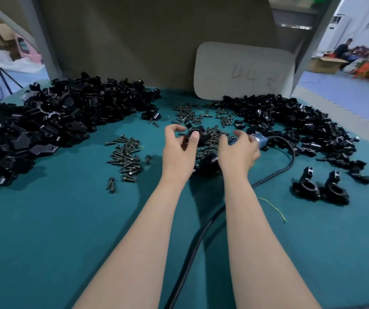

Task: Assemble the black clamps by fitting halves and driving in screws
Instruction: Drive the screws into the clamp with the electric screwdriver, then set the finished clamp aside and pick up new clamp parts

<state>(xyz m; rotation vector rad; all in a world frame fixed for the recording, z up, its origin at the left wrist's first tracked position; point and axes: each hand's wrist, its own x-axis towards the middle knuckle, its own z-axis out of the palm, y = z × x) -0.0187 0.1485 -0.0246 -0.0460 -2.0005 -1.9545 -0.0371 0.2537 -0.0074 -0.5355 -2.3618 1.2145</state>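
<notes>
Clamp piece (194,136) pinched in my left hand (178,152), centre of frame, above the teal table (45,230).
My thumb presses it, fingers curled behind. My right hand (238,152) curls over the screws (212,134) just right of it, against a blue tool (260,141); whether it grips that, I cannot tell.

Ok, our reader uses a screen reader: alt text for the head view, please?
A person's left hand pinches a black clamp piece above a teal table, the right hand over loose screws beside a blue corded tool. Heaps of black clamp halves lie left and right.
</notes>
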